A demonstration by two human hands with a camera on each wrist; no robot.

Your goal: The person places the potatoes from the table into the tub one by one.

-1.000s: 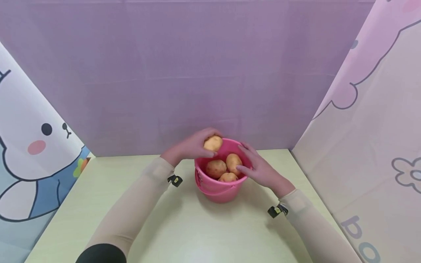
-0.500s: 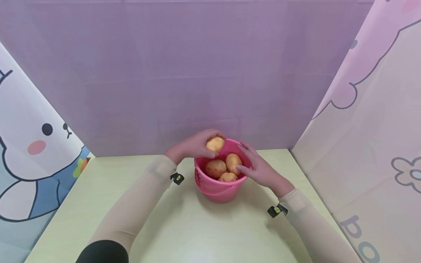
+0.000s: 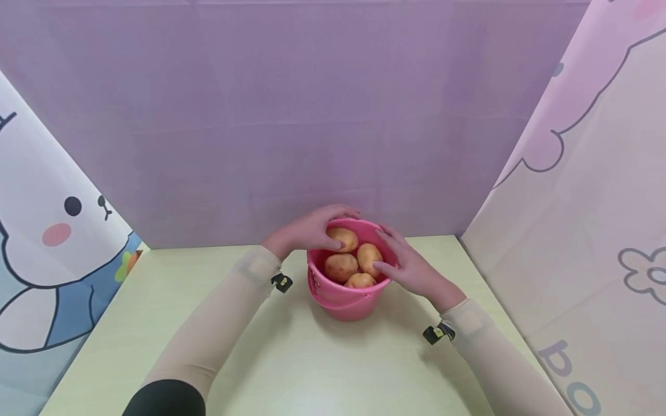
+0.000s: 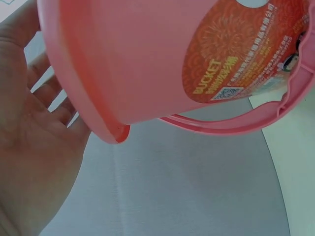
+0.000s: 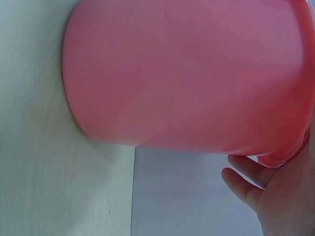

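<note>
A pink plastic bucket (image 3: 343,303) stands upright on the table near the back wall, with several brown potatoes (image 3: 341,267) inside. Its handle (image 4: 236,123) hangs down at the side, and a red label shows in the left wrist view. My left hand (image 3: 316,229) is over the bucket's left rim, fingers stretched along the far side. Its thumb lies over the uppermost-left potato (image 3: 346,238) just inside the mouth. At the right rim my right hand (image 3: 416,270) holds the bucket, thumb over the edge; two of its fingers (image 5: 241,187) show beside the wall.
The pale wooden table (image 3: 322,370) carries the bucket. A purple cloth wall (image 3: 291,115) rises close behind it. Printed panels with a white cartoon animal (image 3: 52,242) and a flower (image 3: 645,271) flank the table.
The potato in my left hand has gone down into the bucket among the others. My left fingers have straightened off it, the hand shifting slightly right. My right hand has stayed on the rim.
</note>
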